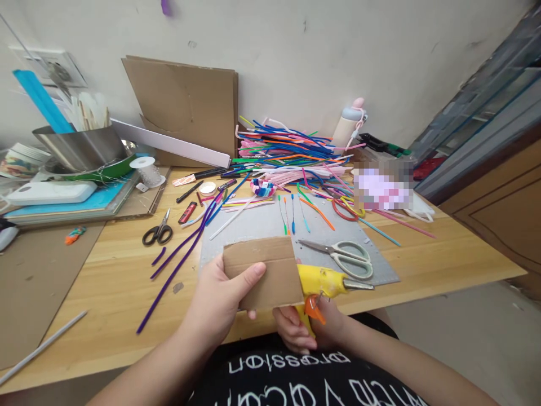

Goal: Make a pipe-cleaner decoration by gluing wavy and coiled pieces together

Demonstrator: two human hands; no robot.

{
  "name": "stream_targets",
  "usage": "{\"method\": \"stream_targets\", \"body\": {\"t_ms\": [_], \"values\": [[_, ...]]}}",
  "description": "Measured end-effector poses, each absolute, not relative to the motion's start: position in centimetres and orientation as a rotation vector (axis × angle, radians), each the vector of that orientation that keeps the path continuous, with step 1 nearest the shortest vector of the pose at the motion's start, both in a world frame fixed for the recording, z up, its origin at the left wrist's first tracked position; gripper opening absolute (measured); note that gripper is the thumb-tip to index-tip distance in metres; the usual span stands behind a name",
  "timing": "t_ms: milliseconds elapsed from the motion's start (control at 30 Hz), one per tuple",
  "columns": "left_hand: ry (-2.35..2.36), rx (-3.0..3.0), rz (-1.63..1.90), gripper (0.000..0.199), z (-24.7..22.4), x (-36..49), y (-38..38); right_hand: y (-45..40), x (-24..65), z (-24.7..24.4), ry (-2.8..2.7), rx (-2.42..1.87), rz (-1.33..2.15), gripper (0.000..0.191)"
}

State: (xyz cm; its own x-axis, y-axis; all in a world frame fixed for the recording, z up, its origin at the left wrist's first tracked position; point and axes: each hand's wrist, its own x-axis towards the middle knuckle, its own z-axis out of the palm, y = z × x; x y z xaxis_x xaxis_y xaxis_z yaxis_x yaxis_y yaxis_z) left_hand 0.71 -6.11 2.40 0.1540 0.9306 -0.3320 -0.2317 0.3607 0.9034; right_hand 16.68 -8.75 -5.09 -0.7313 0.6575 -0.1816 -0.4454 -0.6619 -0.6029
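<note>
Over the bench's (114, 287) near edge, the left hand (220, 290) pinches a corrugated cardboard rectangle (276, 270), likely light, stiff but creasable, best taken by its edges, while the right hand's (293, 331) grip wraps a yellow hot-glue gun (319, 279), probably heavier, best held by its handle (305, 321).

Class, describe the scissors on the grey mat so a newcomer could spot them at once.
On the wooden table lies a grey mat. On its right part, just beyond the yellow glue gun, lie the scissors. Pale handles set them apart from the black-handled pair left of the mat.
</note>
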Motion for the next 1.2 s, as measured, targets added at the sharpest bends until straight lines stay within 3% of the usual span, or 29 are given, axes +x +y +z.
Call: {"method": "stream_targets", "body": {"t_ms": [167, 567, 833, 1067, 1200], "values": [[1.054, 0.821, 0.950, 0.042, 2.6, 0.7, -6.2, -8.9, 16.5, -4.8, -0.737, -0.600, 2.343, 0.040], [0.957, 0.747, 1.024, 0.039, 3.4, 1.4, -7.1, -8.5, 15.6, -5.2, -0.691, -0.715, 2.366, 0.057], [1.039, 0.739, 1.142, 0.038, 2.3, 0.9, -6.6, -8.5, 16.0, -5.8, -0.625, -0.558, 2.373, 0.051], [1.067, 0.815, 1.110, 0.034, 2.1, 1.3, -7.0, -8.5, 15.4, -5.3, -0.630, -0.699, 2.212, 0.055], [1.083, 0.810, 1.095, 0.034, 2.1, 1.3, -7.2, -8.7, 15.1, -5.0, -0.643, -0.798, 2.037, 0.045]]}}
